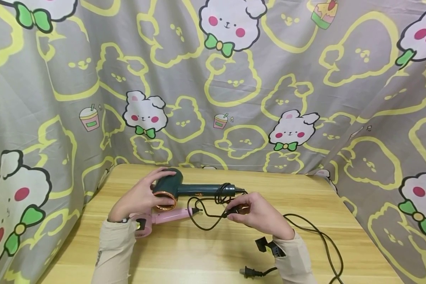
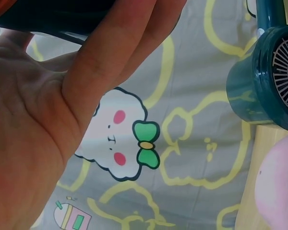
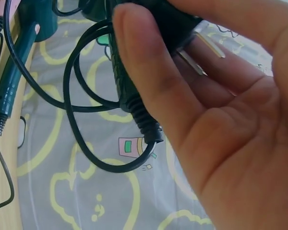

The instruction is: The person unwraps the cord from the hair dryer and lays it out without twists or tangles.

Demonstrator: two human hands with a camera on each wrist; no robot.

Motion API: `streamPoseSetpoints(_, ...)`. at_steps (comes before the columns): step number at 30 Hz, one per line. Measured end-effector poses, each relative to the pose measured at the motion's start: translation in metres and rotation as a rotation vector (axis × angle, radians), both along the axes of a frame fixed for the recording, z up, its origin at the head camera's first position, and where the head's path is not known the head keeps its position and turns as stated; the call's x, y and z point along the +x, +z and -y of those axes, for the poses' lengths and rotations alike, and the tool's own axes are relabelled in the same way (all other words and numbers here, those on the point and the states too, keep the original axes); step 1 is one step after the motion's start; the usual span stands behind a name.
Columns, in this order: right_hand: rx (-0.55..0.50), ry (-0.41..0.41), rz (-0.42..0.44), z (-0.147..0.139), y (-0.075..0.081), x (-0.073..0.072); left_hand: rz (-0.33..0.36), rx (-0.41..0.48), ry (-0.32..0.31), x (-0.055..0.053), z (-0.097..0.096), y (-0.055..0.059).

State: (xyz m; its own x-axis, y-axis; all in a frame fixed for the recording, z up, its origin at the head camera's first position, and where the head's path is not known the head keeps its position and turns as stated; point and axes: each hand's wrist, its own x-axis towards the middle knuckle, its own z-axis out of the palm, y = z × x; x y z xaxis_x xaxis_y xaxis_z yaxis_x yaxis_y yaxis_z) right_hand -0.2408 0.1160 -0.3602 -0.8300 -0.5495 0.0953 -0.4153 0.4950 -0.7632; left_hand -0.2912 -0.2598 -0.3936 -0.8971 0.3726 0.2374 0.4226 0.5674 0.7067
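Note:
My left hand [image 1: 140,197] grips the head of a dark teal hair dryer [image 1: 168,183], thumb at its copper rim. Its handle points right, with black cord [image 1: 221,193] wound near the end. My right hand [image 1: 257,213] pinches a black plug [image 3: 177,24] between thumb and fingers; two metal prongs show past the thumb. The cord loops [image 1: 206,228] hang left of that hand. A second teal hair dryer [image 2: 257,93], with a grille, lies below the held one in the wrist views, hidden in the head view. A pink hair dryer [image 1: 172,215] lies by my left wrist.
On the wooden table [image 1: 184,256], another black plug [image 1: 250,272] lies near the front. A black cord [image 1: 324,232] curves along the right side. A grey patterned curtain [image 1: 234,130] encloses the back and both sides.

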Motion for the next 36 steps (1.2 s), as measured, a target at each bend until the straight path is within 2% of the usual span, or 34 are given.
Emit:
streamPoseSetpoints(8, 0.097, 0.018, 0.002, -0.007, -0.003, -0.004, 0.011, 0.008, 0.004, 0.001, 0.003, 0.000)
streamPoseSetpoints(14, 0.155, 0.018, 0.019, -0.010, -0.011, -0.013, 0.015, 0.006, 0.011, 0.002, 0.003, 0.001)
streamPoseSetpoints(27, 0.126, -0.067, 0.074, -0.026, -0.028, -0.034, 0.002, 0.004, 0.011, 0.002, 0.004, 0.001)
streamPoseSetpoints(32, 0.116, -0.099, 0.068, -0.033, -0.035, -0.040, 0.016, 0.010, 0.014, 0.005, 0.005, 0.003)
streamPoseSetpoints(36, 0.083, -0.159, 0.060, -0.040, -0.038, -0.043, 0.011, 0.015, 0.000, 0.004, 0.004, 0.002)
